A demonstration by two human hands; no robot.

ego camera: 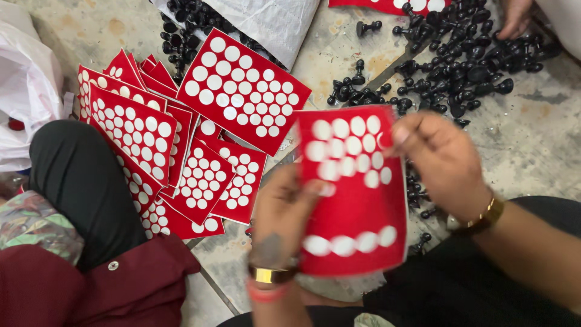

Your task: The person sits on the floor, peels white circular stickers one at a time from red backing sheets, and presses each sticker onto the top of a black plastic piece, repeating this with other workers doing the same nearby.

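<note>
Left hand (283,212) pinching glossy red sticker sheet with white round dots (354,191) at its left edge, right hand (439,158) gripping upper right corner, apparently on one dot, blurred. Left of hands: fanned pile of matching red sheets (181,145). Beyond right hand: heap of small black plastic pegs (460,66).

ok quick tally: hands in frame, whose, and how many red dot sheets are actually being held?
Person's own hands: 2, left hand and right hand
Other person's hand, top right: 1
Held red sheet with white round stickers: 1
Total: 4
</note>
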